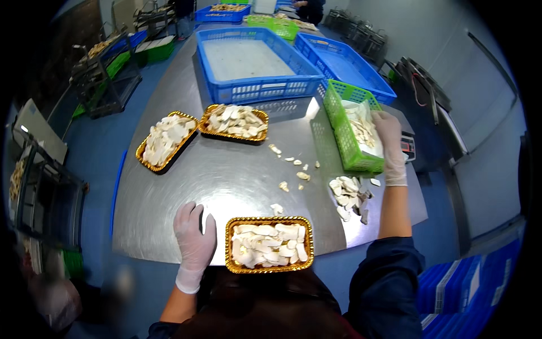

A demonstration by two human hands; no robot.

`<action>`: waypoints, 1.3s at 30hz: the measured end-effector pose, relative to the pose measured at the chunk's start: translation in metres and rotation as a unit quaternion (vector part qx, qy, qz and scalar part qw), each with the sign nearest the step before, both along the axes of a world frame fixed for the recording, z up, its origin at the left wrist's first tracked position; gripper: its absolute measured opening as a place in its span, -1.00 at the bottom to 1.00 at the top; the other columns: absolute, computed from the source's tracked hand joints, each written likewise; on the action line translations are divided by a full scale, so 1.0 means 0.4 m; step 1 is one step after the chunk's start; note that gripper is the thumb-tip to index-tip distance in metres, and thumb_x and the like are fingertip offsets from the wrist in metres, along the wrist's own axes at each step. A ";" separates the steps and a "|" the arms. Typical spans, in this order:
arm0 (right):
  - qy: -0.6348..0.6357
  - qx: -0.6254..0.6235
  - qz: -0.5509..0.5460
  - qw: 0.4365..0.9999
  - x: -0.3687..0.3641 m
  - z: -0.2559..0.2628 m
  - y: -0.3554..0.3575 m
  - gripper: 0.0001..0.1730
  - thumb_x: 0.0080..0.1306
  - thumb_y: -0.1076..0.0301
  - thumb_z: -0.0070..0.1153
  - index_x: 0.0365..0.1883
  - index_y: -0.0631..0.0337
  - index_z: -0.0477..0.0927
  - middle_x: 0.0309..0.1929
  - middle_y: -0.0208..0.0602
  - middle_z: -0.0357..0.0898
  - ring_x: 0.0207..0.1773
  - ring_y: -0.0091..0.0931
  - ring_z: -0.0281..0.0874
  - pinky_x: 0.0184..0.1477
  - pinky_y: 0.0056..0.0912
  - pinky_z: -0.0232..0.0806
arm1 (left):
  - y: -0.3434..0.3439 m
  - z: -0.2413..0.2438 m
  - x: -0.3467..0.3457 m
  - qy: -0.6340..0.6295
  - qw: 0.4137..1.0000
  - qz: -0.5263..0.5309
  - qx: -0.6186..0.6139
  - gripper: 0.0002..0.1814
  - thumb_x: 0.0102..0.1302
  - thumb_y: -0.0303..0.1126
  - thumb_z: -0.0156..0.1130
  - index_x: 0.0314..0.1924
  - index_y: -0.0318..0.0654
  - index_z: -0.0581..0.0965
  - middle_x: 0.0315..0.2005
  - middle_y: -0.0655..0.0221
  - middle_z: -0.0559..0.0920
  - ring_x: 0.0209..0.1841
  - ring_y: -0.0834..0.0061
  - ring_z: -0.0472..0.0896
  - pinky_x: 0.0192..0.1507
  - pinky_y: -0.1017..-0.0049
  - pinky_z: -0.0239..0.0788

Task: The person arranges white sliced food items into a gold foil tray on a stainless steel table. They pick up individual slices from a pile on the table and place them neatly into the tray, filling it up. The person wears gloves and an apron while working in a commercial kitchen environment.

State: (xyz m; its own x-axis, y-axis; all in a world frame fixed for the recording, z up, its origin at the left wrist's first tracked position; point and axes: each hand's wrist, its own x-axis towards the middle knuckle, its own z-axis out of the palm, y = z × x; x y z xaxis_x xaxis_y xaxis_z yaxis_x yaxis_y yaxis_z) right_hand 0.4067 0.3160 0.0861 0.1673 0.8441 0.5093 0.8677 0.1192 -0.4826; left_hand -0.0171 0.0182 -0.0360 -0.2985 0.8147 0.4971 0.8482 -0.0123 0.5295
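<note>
My gloved left hand (194,237) rests on the steel table, fingers apart and holding nothing, left of a gold-rimmed tray (269,271). Pale dried slices (266,243), perhaps mushroom, fill this tray at the near edge. My gloved right hand (387,127) is at the right side of a green plastic basket (353,156); its fingertips are hidden, so its hold cannot be told. Inside the basket lie a white liner and more slices (362,129). A loose pile of slices (349,195) sits below the basket. Two more filled gold-rimmed trays (167,142) (233,123) stand at the left and centre.
Scattered pieces (302,176) lie mid-table. Behind them stand a large blue crate (262,87) and another blue crate (351,68). A digital scale (408,146) is right of the basket. Metal racks (106,76) line the left. A person (311,10) is at the far end.
</note>
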 end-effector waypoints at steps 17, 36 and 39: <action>-0.291 -0.375 0.025 0.880 -0.010 -0.071 0.125 -0.59 0.17 0.11 0.19 -0.14 0.23 0.71 -0.07 -0.02 0.68 0.03 -0.13 0.63 0.07 -0.16 0.44 | 0.005 0.022 0.028 0.081 0.995 0.052 -0.023 -0.75 0.16 -0.45 0.29 -0.15 -0.35 0.55 -0.04 0.06 0.56 0.06 0.06 0.50 0.16 0.22 0.32; -0.242 -0.203 0.096 0.944 -0.011 -0.176 0.217 -0.63 0.19 0.19 0.03 -0.32 0.32 0.70 -0.23 0.18 0.64 -0.13 -0.01 0.63 -0.08 -0.06 0.44 | 0.002 0.027 0.033 0.090 0.994 0.062 -0.013 -0.75 0.14 -0.41 0.31 -0.17 -0.31 0.55 -0.10 0.10 0.59 0.00 0.05 0.52 0.09 0.18 0.34; -0.283 -0.224 0.114 0.925 0.092 -0.250 0.284 -0.66 0.18 0.22 0.03 -0.36 0.31 0.70 -0.27 0.19 0.64 -0.15 -0.02 0.64 -0.10 -0.07 0.45 | 0.023 0.007 0.030 0.088 0.994 0.058 0.003 -0.74 0.13 -0.37 0.30 -0.19 -0.30 0.55 -0.11 0.11 0.58 0.01 0.07 0.51 0.09 0.18 0.31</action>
